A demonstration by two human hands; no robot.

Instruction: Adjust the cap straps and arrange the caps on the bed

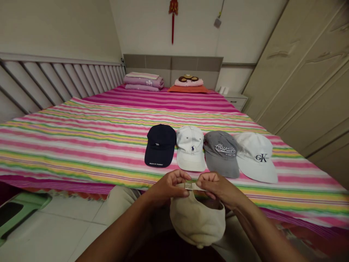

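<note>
Low in the centre of the frame, the fingertips of both hands pinch the back strap (194,186) of a beige cap (196,220), meeting at its small metal buckle (188,185). The left hand (170,188) has thumb and curled fingers closed on the strap from the left of the picture; the right hand (218,187) pinches it from the right, fingers bent and knuckles up. The cap hangs below the hands, crown downward and its opening facing up. Both forearms rise from the bottom edge and angle inward toward each other. Just above the hands, in mid-frame, four caps lie in a touching row near the front edge of a bed with a striped pink, yellow and green sheet (81,145): a navy cap (160,145), a white cap (190,148), a grey cap (222,153) and a second white cap with dark letters (256,156). Folded bedding (143,81) sits at the headboard, upper centre.
</note>
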